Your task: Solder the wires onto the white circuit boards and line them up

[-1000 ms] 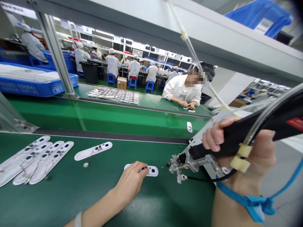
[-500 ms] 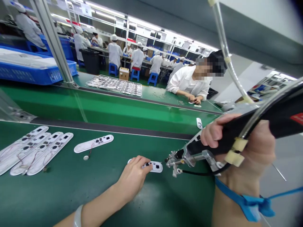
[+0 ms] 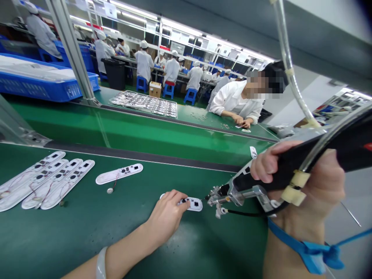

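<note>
A: What is closest?
B: The left hand (image 3: 167,216) is on a small white strip (image 3: 194,204), right of the middle of the green bench (image 3: 87,240). Its fingers (image 3: 181,199) curl down and press on the strip.
A: And the other hand?
B: The right hand (image 3: 318,186) has its fingers (image 3: 266,164) closed tight around a black tool (image 3: 247,184). A blue strap (image 3: 310,252) goes around that wrist.
A: What is different from before?
B: The tool's metal tip (image 3: 209,197) is closer now. It is just beside the strip's right end, not touching.
A: What is farther off?
B: Long white strips (image 3: 55,182) lie near the bench's left end. Past them, a co-worker (image 3: 235,104) leans over a second bench (image 3: 192,116), which holds a tray of small parts (image 3: 143,104).
</note>
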`<state>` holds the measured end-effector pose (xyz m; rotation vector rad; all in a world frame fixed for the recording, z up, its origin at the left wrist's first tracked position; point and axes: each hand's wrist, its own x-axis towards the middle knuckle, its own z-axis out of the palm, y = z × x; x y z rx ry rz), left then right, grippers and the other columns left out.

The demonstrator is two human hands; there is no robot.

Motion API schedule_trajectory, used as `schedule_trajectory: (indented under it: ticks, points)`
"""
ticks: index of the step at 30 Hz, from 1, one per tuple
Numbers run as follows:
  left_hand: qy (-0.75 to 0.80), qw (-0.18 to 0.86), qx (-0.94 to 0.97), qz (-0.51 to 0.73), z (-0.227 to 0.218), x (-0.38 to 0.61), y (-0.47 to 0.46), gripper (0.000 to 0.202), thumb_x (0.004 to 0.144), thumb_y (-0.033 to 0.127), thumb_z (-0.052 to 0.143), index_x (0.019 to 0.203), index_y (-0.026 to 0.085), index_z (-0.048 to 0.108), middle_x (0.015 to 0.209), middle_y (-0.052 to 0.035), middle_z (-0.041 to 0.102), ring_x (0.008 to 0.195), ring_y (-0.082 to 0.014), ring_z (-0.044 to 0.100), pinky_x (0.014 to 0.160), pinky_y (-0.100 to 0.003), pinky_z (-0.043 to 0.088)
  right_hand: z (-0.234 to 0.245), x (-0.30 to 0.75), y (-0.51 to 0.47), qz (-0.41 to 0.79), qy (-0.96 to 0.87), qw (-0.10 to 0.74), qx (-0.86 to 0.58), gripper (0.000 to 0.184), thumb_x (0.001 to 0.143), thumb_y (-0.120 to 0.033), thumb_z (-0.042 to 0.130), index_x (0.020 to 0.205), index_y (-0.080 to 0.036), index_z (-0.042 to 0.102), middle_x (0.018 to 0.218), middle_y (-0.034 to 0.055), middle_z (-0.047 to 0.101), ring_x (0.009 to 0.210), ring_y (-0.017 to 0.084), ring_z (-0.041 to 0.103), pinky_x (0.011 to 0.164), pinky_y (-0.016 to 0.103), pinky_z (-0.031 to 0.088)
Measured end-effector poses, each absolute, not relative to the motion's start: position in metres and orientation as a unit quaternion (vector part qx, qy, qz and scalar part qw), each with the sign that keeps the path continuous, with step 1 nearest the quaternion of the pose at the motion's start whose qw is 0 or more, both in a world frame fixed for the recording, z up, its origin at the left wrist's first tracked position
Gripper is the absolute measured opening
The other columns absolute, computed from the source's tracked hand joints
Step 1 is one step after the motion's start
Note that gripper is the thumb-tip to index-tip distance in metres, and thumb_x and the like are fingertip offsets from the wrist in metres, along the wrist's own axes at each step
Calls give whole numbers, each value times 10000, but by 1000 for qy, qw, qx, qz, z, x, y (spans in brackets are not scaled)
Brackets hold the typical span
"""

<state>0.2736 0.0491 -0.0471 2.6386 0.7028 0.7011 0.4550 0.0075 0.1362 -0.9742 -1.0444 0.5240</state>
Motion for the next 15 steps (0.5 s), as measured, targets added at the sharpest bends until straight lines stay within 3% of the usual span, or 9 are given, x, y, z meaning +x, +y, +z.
schedule_trajectory:
  ticks: [15]
  points:
    - [242,157,924,251,-49,272,51,229,886,46,533,1021,176,665,1058,-73,667,923,-241,612,748,-413,549,133,449,13,247,-471,721,-444,351,662,-549,707,679,-208,628,466,-22,490,364,133,383,391,293,306]
